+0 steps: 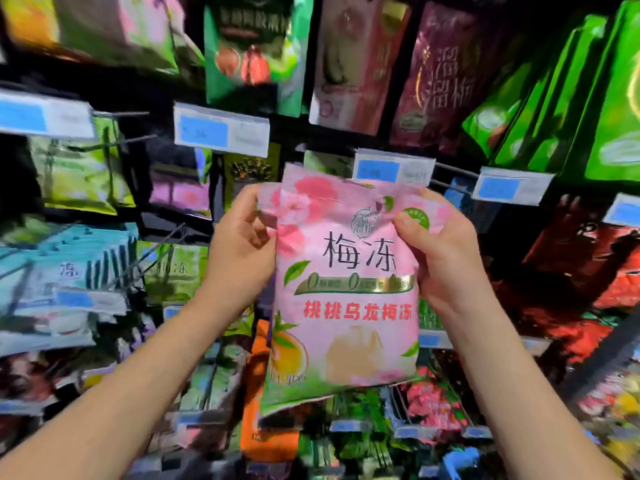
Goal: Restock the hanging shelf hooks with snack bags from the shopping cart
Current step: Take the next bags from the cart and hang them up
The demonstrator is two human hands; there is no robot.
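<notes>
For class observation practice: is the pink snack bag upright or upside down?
Upright: print on the pink plastic snack bag reads right way up.

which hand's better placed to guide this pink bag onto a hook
Probably right. The right hand grips the pink snack bag at its top right corner, just below the nearest price tag. The left hand holds the top left corner, farther from it.

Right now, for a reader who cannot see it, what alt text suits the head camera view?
A left hand and a right hand grip a pink snack bag by its upper corners, in front of hooks hung with colourful snack bags and blue price tags.
</notes>
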